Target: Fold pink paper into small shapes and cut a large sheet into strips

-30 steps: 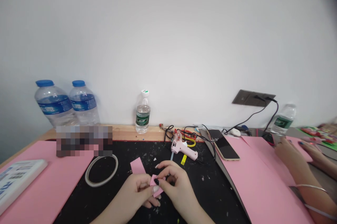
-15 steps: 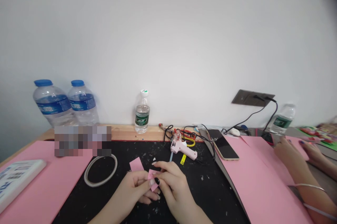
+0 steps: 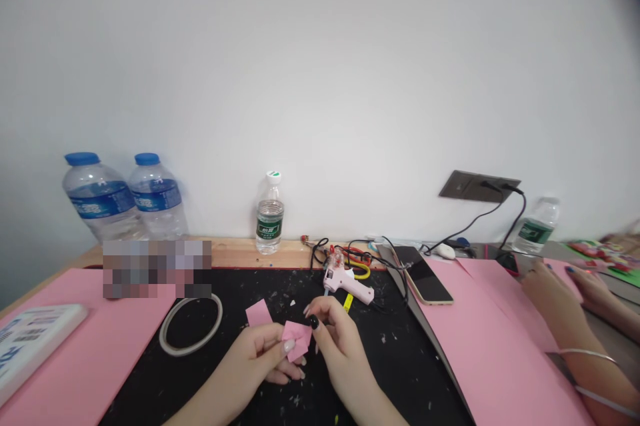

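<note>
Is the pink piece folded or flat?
Folded: the pink piece shows angled creases, held by the left hand beside the right hand.

Craft workspace: wooden desk [image 3: 235,253], black work mat [image 3: 400,366], pink hot glue gun [image 3: 347,286], pink paper piece [image 3: 296,341], pink card sheets [image 3: 490,346].

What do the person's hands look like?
The left hand and right hand are bare, with no gloves or sleeves showing. Their nails are long and painted: the left thumbnail is pale, the right thumbnail shiny black.

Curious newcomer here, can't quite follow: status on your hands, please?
Left hand holding pink paper piece. Right hand at its edge. Pink glue gun just beyond.
</note>
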### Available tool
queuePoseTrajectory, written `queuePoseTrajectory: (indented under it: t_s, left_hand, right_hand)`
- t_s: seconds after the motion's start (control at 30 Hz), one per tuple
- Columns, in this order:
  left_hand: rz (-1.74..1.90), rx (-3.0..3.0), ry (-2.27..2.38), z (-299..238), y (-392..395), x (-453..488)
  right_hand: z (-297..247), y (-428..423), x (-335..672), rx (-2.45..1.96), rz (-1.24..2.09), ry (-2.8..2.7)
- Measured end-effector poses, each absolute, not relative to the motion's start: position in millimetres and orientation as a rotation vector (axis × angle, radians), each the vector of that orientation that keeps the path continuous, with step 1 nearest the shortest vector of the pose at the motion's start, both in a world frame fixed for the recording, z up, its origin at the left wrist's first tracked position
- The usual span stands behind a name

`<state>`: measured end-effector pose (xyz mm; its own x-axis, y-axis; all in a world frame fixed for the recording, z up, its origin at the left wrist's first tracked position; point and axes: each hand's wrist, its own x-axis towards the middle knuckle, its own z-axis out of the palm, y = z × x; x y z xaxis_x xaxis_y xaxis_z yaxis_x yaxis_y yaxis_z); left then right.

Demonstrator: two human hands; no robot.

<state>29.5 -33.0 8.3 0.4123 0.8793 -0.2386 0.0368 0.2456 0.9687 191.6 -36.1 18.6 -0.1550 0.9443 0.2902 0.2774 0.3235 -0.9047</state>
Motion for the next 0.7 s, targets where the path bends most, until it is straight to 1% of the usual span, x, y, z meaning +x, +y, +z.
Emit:
queuePoseTrajectory:
  t_s: [0.2,0.47,0.7]
  left_hand:
    - [0.702,1.253,0.955,4.8,-36.9,31.7]
    - [0.742,1.250,0.968,4.5,-36.3,32.1]
    - [0.757,1.224,0.880,6.1,-37.2,31.8]
  right_hand:
    - [16.4,-34.9,189.9,-1.184,1.143,-1.779]
    - [19.4,-39.7,188.1,-1.155,1.119,-1.927]
    - [21.4,-37.5,187.5,-1.172,1.130,-1.850]
